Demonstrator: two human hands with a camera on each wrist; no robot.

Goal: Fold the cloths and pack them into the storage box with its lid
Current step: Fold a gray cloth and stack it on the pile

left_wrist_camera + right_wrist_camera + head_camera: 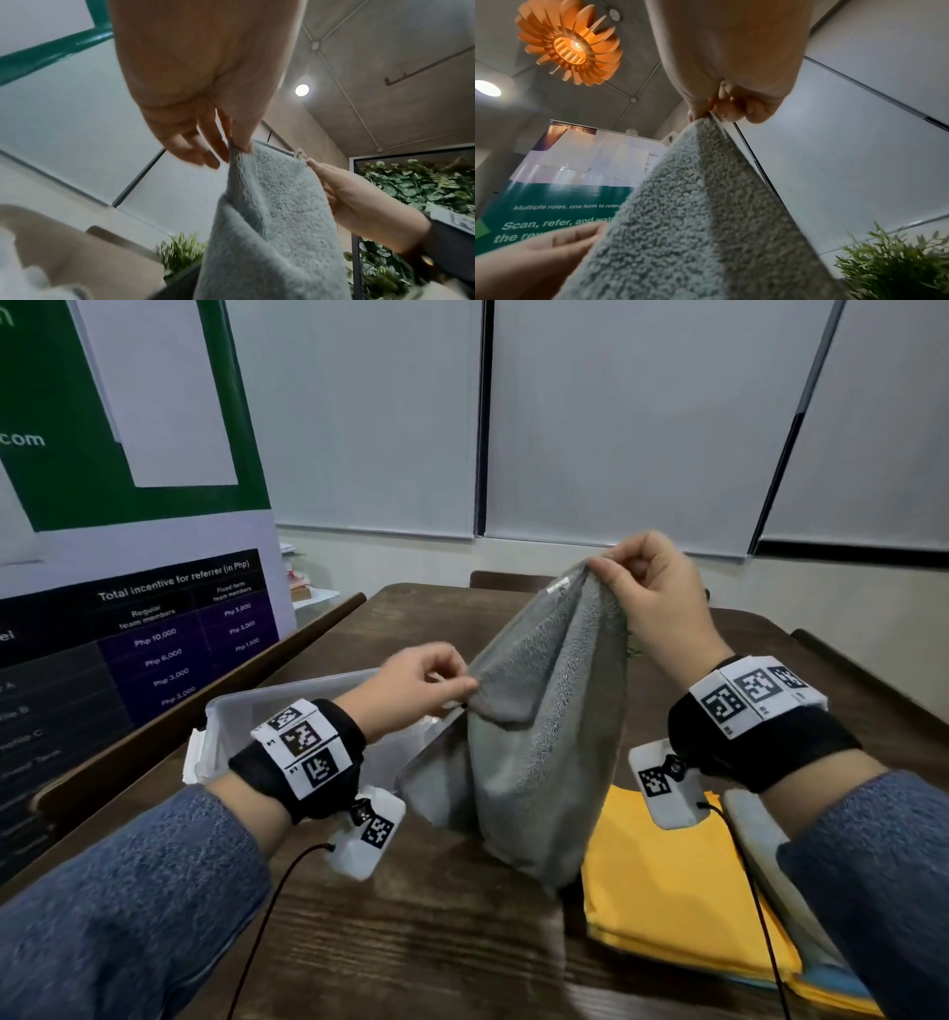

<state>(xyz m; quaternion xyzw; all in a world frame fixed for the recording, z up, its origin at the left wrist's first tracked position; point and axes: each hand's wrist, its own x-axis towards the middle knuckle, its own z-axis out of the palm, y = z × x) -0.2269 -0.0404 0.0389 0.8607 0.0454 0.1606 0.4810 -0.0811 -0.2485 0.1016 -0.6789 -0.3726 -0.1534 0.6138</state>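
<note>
A grey fluffy cloth hangs above the dark wooden table, held up by both hands. My right hand pinches its top corner high up, beside a small white label. My left hand pinches a lower edge on the cloth's left side. In the left wrist view the left hand nips the grey cloth between thumb and finger. In the right wrist view the right hand grips the tip of the cloth. A clear plastic storage box stands open at the left, behind my left wrist.
Yellow cloths lie stacked at the front right, with a blue one under them at the stack's edge. A pale flat object lies to their right, partly under my right arm. A banner stands at the left, and a small green plant sits behind the cloth.
</note>
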